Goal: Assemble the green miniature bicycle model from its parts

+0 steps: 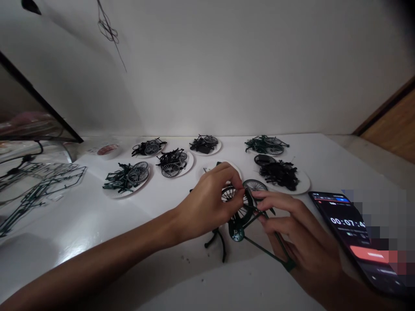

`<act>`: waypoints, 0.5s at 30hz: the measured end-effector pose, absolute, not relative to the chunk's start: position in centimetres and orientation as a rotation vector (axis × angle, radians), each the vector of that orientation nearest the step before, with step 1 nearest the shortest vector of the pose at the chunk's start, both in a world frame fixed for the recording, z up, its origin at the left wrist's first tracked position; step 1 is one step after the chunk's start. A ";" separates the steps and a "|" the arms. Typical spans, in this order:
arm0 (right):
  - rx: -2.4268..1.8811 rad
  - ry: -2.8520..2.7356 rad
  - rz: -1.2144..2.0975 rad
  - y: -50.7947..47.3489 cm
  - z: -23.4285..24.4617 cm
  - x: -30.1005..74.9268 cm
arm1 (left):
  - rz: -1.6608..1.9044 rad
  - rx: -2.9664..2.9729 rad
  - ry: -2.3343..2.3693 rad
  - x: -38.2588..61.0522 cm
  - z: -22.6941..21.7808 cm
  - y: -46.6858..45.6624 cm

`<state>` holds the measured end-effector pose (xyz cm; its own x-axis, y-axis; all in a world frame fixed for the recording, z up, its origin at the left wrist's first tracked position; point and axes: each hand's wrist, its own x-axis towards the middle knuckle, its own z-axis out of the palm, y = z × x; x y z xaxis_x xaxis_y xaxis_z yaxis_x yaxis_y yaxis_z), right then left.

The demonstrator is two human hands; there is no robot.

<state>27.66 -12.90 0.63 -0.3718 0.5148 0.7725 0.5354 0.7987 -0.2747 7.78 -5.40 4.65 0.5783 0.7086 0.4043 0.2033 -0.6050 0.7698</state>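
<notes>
Left hand (205,205) closed, fingertips pinching a spoked wheel (228,194) of the dark green model bicycle (236,233), located centre-front on the white table (162,246); paper plates (119,195) of loose parts lie beyond. Right hand (301,242) curled about the frame tube (262,249), exact grip partly hidden. Step judged: wheel fitting at the frame. Next move calls for steady alignment before pressure. Phone (343,229) far right displays a timer.
</notes>
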 end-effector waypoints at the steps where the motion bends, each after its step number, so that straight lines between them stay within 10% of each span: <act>1: -0.779 -2.040 -0.027 -12.9 0.6 27.7 | 0.945 2.120 0.718 7.8 4.6 -5.4; 15: -0.769 -2.095 -0.007 -13.0 0.5 28.1 | 0.883 2.142 0.770 7.6 4.8 -5.5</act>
